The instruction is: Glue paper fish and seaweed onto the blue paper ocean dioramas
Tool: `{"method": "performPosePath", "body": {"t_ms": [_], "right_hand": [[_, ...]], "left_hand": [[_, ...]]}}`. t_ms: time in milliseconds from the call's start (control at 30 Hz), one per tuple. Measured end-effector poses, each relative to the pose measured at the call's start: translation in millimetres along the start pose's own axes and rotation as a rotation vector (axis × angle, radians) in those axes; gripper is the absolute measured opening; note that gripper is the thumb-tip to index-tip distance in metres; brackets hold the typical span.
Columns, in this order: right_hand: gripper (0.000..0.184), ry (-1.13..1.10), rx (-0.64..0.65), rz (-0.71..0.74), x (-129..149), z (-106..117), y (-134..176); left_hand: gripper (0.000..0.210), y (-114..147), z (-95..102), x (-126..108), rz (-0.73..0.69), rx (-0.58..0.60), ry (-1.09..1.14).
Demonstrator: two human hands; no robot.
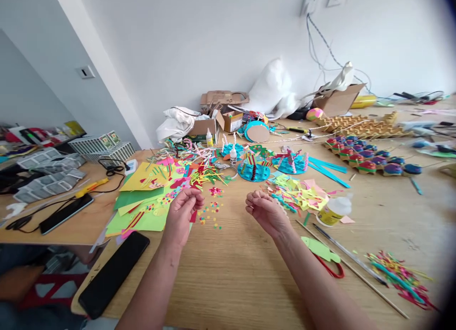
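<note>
My left hand (183,215) is raised over the table beside the coloured paper sheets (142,201), thumb and fingertips pinched together. Anything between those fingertips is too small to make out. Across from it, my right hand (264,210) has its fingers curled in towards the thumb, and whatever may be inside is hidden. Small round paper dots (213,208) are scattered on the wood between the hands. Beyond them stand blue round bases (252,172) with paper fish and fuzzy stems. A heap of paper scraps (302,194) lies just behind my right hand.
A black phone (114,273) lies at the front left. On the right are a white and yellow tub (333,211), a green paper fish (320,249), a pen (349,254) and a thin stick (377,289). Painted egg-carton pieces (366,166) and glue bottles (233,155) stand farther back.
</note>
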State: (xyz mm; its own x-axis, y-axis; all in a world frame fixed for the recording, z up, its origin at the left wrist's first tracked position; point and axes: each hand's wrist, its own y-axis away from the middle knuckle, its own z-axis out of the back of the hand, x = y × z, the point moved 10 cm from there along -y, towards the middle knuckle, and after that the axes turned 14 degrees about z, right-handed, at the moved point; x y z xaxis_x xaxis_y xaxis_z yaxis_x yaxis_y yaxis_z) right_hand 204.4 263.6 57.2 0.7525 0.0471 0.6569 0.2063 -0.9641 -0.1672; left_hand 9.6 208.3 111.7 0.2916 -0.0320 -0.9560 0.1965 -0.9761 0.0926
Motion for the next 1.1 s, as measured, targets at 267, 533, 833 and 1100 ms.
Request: {"method": "performPosePath", "body": {"t_ms": [267,533,833,1100], "right_hand": [[0.018,-0.180,0.091,-0.102,-11,-14,13],[0.018,-0.404,0.137,-0.148,-21,-24,22],[0.011,-0.276,0.081,-0.138,-33,-14,20],[0.014,-0.069,0.059,-0.107,-36,-7,18]], "left_hand": [[0.013,3,-22.4,21,0.060,0.037,-0.174],[0.013,7,-77.5,12,-0.146,0.104,-0.475],[0.019,9,-101.2,22,-0.211,0.190,-0.499],[0.005,-3,-83.2,37,-0.197,0.102,-0.567]]}}
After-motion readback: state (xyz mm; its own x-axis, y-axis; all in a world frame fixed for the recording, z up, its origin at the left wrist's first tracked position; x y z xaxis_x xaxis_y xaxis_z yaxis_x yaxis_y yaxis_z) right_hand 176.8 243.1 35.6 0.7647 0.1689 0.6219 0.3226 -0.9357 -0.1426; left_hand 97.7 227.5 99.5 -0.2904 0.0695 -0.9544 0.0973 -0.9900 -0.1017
